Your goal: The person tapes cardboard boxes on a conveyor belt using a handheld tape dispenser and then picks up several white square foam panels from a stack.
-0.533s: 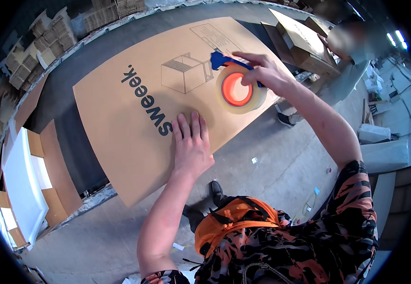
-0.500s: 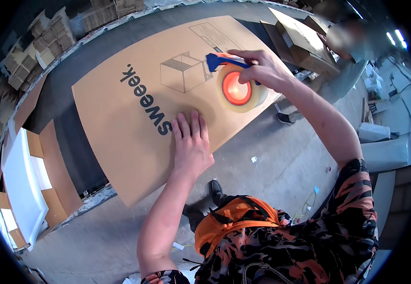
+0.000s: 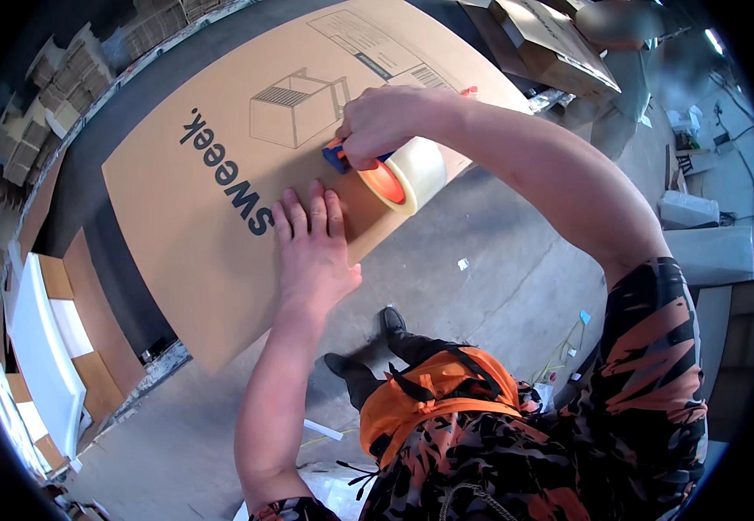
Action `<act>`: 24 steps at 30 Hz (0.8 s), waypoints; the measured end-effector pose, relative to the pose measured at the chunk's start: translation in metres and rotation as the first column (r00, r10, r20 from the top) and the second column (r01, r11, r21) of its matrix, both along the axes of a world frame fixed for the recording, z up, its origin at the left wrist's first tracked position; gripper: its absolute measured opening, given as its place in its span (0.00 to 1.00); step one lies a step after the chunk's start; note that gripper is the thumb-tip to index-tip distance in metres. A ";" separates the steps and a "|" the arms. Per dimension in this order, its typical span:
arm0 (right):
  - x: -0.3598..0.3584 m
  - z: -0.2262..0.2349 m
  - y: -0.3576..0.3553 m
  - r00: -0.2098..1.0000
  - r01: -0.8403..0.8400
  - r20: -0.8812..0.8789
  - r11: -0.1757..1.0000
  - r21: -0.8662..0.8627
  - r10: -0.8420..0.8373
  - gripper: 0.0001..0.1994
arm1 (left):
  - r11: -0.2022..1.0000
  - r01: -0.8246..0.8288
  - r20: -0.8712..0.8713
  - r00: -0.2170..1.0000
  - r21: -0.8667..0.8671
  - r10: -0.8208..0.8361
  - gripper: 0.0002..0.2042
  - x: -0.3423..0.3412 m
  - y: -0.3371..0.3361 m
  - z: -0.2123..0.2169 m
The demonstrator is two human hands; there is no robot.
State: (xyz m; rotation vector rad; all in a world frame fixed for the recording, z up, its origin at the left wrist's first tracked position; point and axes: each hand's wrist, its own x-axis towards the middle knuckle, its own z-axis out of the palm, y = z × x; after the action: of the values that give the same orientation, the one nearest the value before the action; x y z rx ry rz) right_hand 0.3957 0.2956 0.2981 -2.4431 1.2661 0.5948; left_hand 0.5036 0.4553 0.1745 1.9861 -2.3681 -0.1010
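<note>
A large brown cardboard box [image 3: 195, 269] with dark print and a line drawing lies across the surface in front of me. My left hand [image 3: 316, 260] rests flat on its near part, fingers spread. Above the near right edge, my right hand [image 3: 386, 126] is closed around the blue handle of a tape dispenser [image 3: 384, 182]. A wide roll of clear tape with an orange hub sits on the dispenser, tilted on its side. The dispenser's blue head points left, close to the box top; whether it touches the cardboard I cannot tell.
An open carton [image 3: 103, 321] with a white panel [image 3: 42, 347] stands at the left. Stacks of flattened cardboard [image 3: 77, 74] line the far left. Another carton [image 3: 559, 52] lies at the far right, beside a person [image 3: 625, 87]. Scraps of litter dot the concrete floor [image 3: 472, 304].
My right hand has swung the tape dispenser left and tipped it, turning its roll from face-up to sideways. My left hand stays flat on the box. The view has shifted slightly.
</note>
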 end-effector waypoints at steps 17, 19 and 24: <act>-0.146 -0.049 0.154 0.998 0.055 0.008 0.996 -0.067 -0.054 0.35 | 1.000 -0.010 -0.010 1.000 -0.002 0.010 0.55 -0.002 -0.001 -0.007; -0.152 -0.071 0.159 0.995 0.068 0.075 0.993 -0.097 -0.061 0.37 | 1.000 -0.014 0.017 1.000 0.009 0.014 0.55 -0.001 0.004 -0.006; -0.119 -0.118 0.126 0.987 0.142 0.082 0.988 -0.053 -0.137 0.28 | 1.000 0.019 -0.011 1.000 -0.021 -0.019 0.52 -0.010 0.001 -0.005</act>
State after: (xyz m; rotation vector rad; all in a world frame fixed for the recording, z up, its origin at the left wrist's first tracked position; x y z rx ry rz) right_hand 0.2765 0.4214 0.1805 -2.3743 1.4274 0.4252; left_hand 0.4935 0.4561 0.1693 1.9493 -2.3718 -0.0874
